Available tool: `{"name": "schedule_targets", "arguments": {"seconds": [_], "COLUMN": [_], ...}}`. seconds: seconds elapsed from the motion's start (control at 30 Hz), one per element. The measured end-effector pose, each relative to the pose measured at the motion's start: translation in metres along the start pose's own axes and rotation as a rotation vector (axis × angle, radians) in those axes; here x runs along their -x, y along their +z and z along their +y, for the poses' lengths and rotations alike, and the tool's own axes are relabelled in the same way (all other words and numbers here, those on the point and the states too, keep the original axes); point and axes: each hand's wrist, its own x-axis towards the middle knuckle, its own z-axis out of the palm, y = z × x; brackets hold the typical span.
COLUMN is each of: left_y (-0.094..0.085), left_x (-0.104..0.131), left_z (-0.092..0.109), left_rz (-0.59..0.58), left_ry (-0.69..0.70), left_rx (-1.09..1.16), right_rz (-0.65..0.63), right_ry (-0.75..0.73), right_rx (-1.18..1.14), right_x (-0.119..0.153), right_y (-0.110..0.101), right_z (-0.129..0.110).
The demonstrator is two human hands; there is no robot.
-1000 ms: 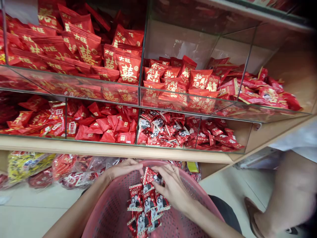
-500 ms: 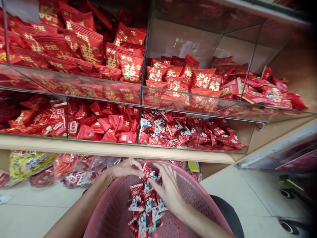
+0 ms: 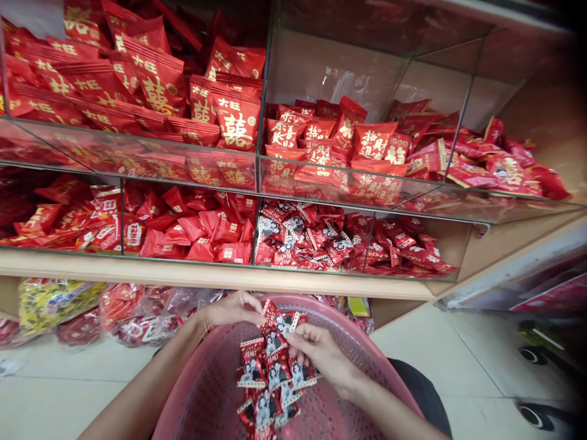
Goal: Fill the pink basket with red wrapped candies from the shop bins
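Several red packets with black-and-white figures (image 3: 268,403) lie overlapping in a pink perforated basket (image 3: 202,391). My left hand (image 3: 232,310) is closed at the basket's far rim, thumb and fingers pinching the top edge of the uppermost red packet (image 3: 271,313). Just right of it, my right hand (image 3: 321,351) has its fingers curled, the thumb and forefinger closed on a packet at the right side of the group. The fingers partly cover that packet.
Glass-fronted compartments hold red packets (image 3: 238,119) above and similar figure-printed packets (image 3: 293,235) below. The wooden shelf edge (image 3: 229,279) runs just beyond the basket. Plastic bags (image 3: 55,305) lie underneath at left. Dark wheeled legs (image 3: 536,415) stand on the floor at right.
My right hand has moved a little right and its spread fingers have curled onto a packet, uncovering the packets at the upper right. My left hand keeps its pinch.
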Motion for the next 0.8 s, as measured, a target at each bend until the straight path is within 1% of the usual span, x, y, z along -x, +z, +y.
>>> {"name": "schedule_targets", "arguments": {"seconds": [0.17, 0.33, 0.4, 0.47, 0.53, 0.63, 0.7, 0.8], "left_y": [0.0, 0.0, 0.0, 0.001, 0.002, 0.004, 0.004, 0.003], "left_x": [0.001, -0.001, -0.001, -0.001, 0.0, 0.002, 0.002, 0.001], "left_z": [0.0, -0.001, -0.001, 0.0, 0.002, 0.005, 0.006, 0.004], "left_rz": [-0.036, -0.013, -0.015, -0.024, -0.022, -0.004, 0.017, 0.033], "left_ry": [0.018, 0.011, 0.006, -0.01, -0.031, -0.036, -0.013, 0.014], "left_rx": [-0.014, -0.045, -0.03, -0.011, -0.008, -0.042, -0.066, -0.071], "right_rz": [-0.043, -0.072, -0.055, -0.008, 0.031, 0.046, 0.037, 0.008], "right_ry": [-0.046, -0.057, -0.056, -0.071, -0.112, -0.218, -0.279, -0.314], "right_rx": [0.01, 0.045, 0.053, 0.07, 0.115, 0.227, 0.298, 0.36], "right_x": [0.002, -0.001, -0.004, -0.009, -0.013, -0.016, -0.016, -0.013], "right_y": [-0.004, -0.009, -0.011, -0.013, -0.015, -0.016, -0.015, -0.012], "right_z": [0.001, 0.001, -0.001, -0.003, -0.003, -0.002, -0.001, 0.0]}}
